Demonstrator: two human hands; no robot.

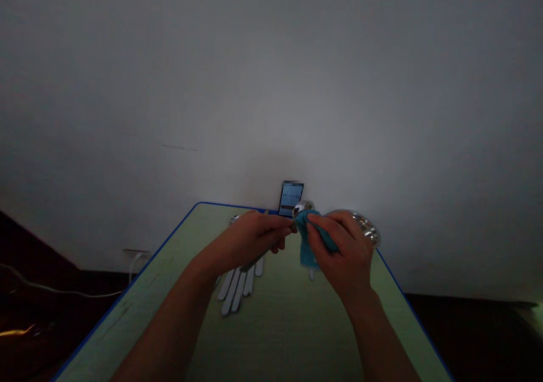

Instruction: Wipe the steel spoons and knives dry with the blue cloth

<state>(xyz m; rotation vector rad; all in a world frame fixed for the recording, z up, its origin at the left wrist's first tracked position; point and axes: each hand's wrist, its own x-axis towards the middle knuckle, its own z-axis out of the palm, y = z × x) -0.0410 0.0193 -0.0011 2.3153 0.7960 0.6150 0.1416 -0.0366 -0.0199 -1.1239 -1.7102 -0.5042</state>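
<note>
Green table [271,337] holds white glove [237,291] by left hand [248,243].

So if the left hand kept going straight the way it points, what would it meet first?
Probably the teal cloth in the right hand, beyond the fingertips of the left hand; depth is hard to judge.

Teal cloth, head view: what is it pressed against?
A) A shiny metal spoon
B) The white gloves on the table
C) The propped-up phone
A: the right hand pinches the teal cloth against the bowl of the shiny metal spoon, whose handle runs into the left hand.
</note>
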